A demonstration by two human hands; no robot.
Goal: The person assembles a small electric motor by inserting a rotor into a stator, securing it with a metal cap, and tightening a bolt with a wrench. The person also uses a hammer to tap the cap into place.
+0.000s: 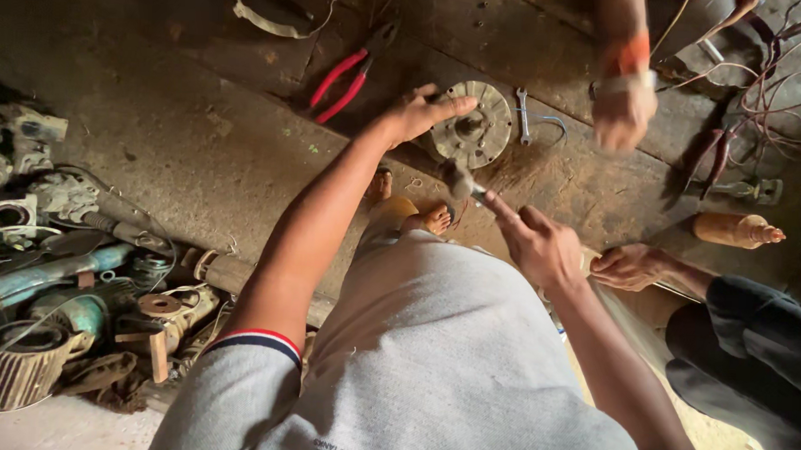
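- Metal meets metal: the right hand [542, 248] is clenched around a small hammer [462, 180], its head poised just beside a round metal end plate [471, 125] on the wooden bench [199, 147].
- Fingers of the left hand [418, 115] curl loosely over the plate's rim, steadying it.
- A glancing blow could catch those fingers, or the plate could skid.
- Two other people's hands [624, 109] [630, 265] hover near, within the hammer's swing.
- Red-handled pliers [348, 77] and a small spanner [524, 118] lie alongside.
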